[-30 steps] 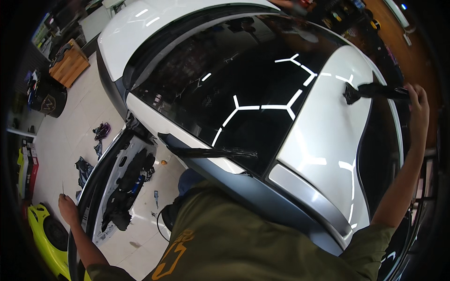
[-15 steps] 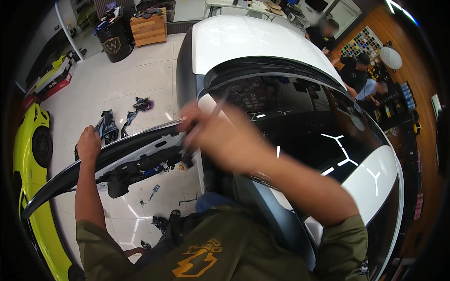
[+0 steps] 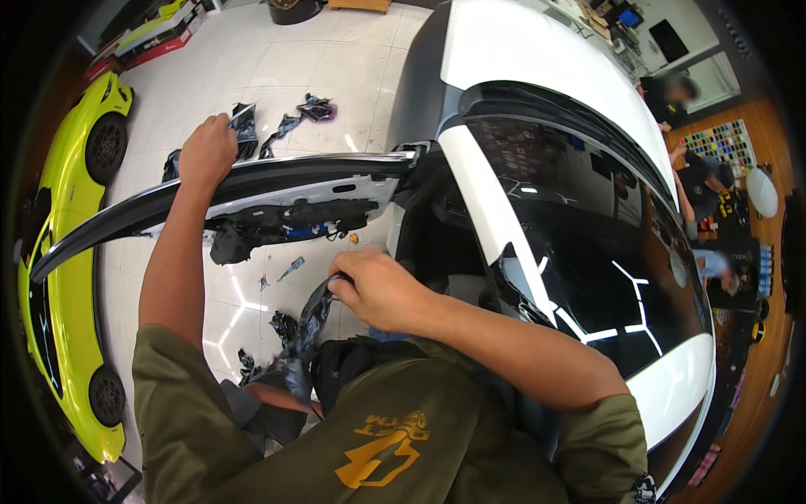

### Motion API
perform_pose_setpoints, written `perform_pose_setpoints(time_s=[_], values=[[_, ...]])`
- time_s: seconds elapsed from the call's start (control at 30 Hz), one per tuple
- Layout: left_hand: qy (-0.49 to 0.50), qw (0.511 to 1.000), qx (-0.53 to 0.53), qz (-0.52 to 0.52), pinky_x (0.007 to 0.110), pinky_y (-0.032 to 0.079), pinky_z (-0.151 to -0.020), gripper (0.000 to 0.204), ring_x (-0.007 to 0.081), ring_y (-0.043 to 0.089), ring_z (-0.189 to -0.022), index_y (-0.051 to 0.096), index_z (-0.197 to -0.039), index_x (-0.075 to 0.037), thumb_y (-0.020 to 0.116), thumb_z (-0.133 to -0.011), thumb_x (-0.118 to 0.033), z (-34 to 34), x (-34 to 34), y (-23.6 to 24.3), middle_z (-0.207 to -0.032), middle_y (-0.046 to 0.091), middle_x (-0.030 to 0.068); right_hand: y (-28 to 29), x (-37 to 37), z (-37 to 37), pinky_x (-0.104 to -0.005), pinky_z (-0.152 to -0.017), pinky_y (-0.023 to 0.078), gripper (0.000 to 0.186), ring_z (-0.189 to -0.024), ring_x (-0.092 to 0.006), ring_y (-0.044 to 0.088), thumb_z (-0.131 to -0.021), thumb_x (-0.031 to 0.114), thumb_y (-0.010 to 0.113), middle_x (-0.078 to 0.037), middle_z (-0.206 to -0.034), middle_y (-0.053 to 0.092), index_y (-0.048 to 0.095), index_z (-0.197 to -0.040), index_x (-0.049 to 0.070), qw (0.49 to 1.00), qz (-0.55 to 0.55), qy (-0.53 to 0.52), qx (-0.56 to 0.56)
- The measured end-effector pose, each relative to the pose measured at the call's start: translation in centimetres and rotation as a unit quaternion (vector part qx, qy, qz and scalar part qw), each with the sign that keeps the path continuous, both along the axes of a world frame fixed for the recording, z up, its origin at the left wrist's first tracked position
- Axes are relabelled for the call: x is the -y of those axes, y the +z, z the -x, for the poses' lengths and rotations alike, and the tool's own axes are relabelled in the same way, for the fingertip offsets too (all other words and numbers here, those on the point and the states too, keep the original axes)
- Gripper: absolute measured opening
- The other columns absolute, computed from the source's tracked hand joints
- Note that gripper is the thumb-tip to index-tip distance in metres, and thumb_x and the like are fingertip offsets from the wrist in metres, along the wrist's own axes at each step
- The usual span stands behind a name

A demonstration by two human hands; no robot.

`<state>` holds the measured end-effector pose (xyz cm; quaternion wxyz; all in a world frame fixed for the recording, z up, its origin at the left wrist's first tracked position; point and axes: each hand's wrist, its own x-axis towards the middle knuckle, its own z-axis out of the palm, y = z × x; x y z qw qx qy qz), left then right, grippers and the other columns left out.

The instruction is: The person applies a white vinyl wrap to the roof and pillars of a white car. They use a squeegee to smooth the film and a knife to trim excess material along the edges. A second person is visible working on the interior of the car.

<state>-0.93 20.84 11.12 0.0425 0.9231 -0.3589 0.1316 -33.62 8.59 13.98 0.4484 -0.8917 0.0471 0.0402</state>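
My right hand (image 3: 378, 290) is closed, its thumb and fingers pinching the top of a crumpled strip of dark, glossy film (image 3: 312, 319). The strip hangs down beside my body, and its lower end blurs against the dark things below. My left hand (image 3: 208, 151) is closed over the top edge of an open car door (image 3: 285, 168), arm stretched forward; its fingertips are partly hidden. The door's inner side faces me, with its trim off and black parts and blue bits showing. It belongs to the white car (image 3: 520, 50) on my right.
Crumpled dark film pieces (image 3: 290, 124) lie on the tiled floor (image 3: 252, 71) beyond the door. Small scraps (image 3: 291, 268) lie below it. A yellow-green car (image 3: 80, 252) stands at left. Several people (image 3: 701, 181) are beyond the white car, near a wooden wall.
My view has shifted, so the cars sit differently in the picture. My right hand has come down from near the door's hinge end toward my body, now with the film strip. My left hand stays at the door.
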Motion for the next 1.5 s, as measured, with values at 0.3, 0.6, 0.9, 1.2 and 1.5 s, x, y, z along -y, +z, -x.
perform_pose_setpoints(time_s=[0.3,0.6,0.9,1.2,1.5], values=[[0.002,0.999,-0.017,0.032,0.049,0.051,-0.079,0.017,0.0382,0.063,-0.091,0.059,-0.094,-0.002,0.05,-0.09,-0.016,-0.1,0.3,0.2,-0.096,0.064,0.0183,8.3,11.6,-4.4,-0.0474,-0.081,0.053,0.027,-0.087,-0.0386,0.067,-0.087,0.021,0.055,-0.025,-0.092,0.068,0.069,-0.089,-0.002,0.933,0.28,0.146,-0.171],[0.008,0.999,-0.025,0.045,0.051,0.05,-0.077,0.017,0.0399,0.063,-0.09,0.059,-0.098,-0.004,0.052,-0.088,-0.015,-1.3,-1.5,-0.8,-0.099,0.064,0.02,14.6,16.5,-2.6,-0.0426,-0.092,0.049,0.037,-0.102,-0.0384,0.064,-0.091,0.023,0.062,-0.025,-0.11,0.065,0.062,-0.118,-0.002,0.946,0.297,-0.09,0.099],[-0.007,1.0,-0.007,-0.009,0.051,0.05,-0.076,0.016,0.0398,0.061,-0.092,0.056,-0.097,-0.001,0.049,-0.092,-0.015,-0.6,0.7,-0.1,-0.096,0.061,0.0198,-0.7,15.3,13.4,-0.0473,-0.113,0.032,0.041,-0.132,-0.0378,0.043,-0.092,0.026,0.057,-0.023,-0.127,0.057,0.059,-0.114,-0.008,0.903,0.4,0.024,-0.158],[-0.032,0.998,0.027,0.036,0.05,0.05,-0.075,0.012,0.039,0.061,-0.091,0.055,-0.095,-0.002,0.053,-0.089,-0.012,-0.1,-0.3,-0.8,-0.094,0.061,0.0183,0.6,10.9,14.2,-0.0434,-0.082,0.049,0.028,-0.089,-0.0347,0.06,-0.096,0.019,0.052,-0.018,-0.085,0.064,0.063,-0.081,-0.002,0.956,0.278,-0.065,-0.069],[-0.015,1.0,-0.008,0.009,0.052,0.048,-0.078,0.014,0.042,0.06,-0.091,0.057,-0.093,-0.001,0.052,-0.089,-0.014,-0.9,0.1,-1.4,-0.095,0.062,0.0223,2.7,6.6,16.3,-0.0358,-0.085,0.044,0.014,-0.092,-0.027,0.056,-0.084,0.012,0.054,-0.012,-0.089,0.063,0.065,-0.084,0.003,0.96,0.273,-0.033,-0.053]])
